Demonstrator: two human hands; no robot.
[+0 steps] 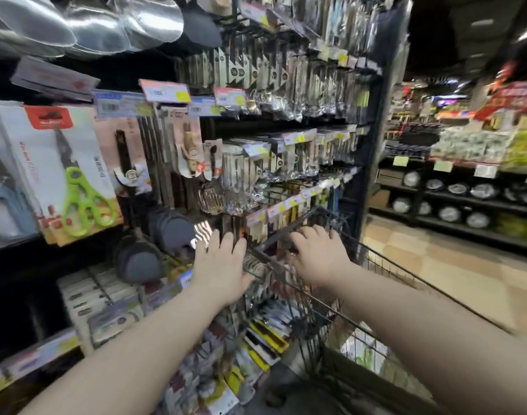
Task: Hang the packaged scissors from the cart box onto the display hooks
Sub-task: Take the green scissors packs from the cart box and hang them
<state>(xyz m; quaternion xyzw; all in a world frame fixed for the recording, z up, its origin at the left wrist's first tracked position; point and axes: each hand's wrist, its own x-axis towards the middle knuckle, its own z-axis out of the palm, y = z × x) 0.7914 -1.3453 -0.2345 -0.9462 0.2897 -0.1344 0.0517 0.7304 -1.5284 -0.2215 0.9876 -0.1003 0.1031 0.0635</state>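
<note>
Both my arms reach forward over a wire shopping cart [331,313]. My left hand [222,265] is spread with straight fingers beside the cart's far-left rim and holds nothing. My right hand [317,253] hovers over the cart's far edge with fingers loosely extended, blurred by motion. A cardboard box [361,375] sits low in the cart with a package inside it, too blurred to name. Packaged scissors with green handles [73,172] hang on the display hooks at the left. A blue-handled scissors pack [2,193] hangs beside them.
The hook wall [271,121] carries many rows of packaged utensils and price tags. Grey pans [142,259] hang low beside my left hand, steel ladles [85,22] overhead. Boxed goods [100,298] fill the lower shelf. An aisle with tiled floor [453,274] opens to the right.
</note>
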